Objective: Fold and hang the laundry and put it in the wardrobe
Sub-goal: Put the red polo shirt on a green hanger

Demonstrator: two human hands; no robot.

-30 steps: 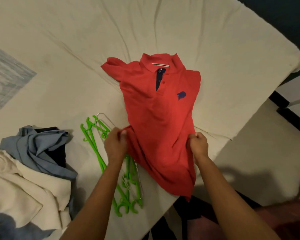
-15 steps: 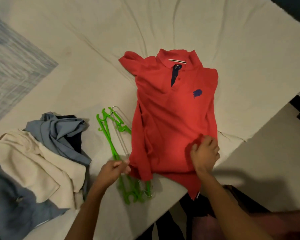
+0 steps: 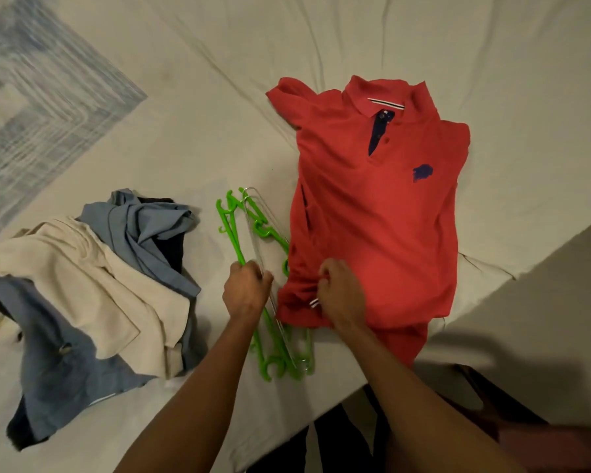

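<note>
My left hand point(image 3: 248, 290) grips a green hanger point(image 3: 234, 233) beside the red shirt point(image 3: 379, 213) lying flat on the bed point(image 3: 423, 35). My right hand point(image 3: 342, 293) pinches the shirt's hem. I should lift one hanger free of the bunch and open the hem wide.

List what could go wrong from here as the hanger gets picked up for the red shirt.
1. The left hand grips into a tangled bunch of green plastic hangers with a clear one; several may lift together.
2. The red polo shirt overhangs the edge of the cream bedsheet; if the right hand lets go of its bunched lower edge, the shirt could slide off.
</note>
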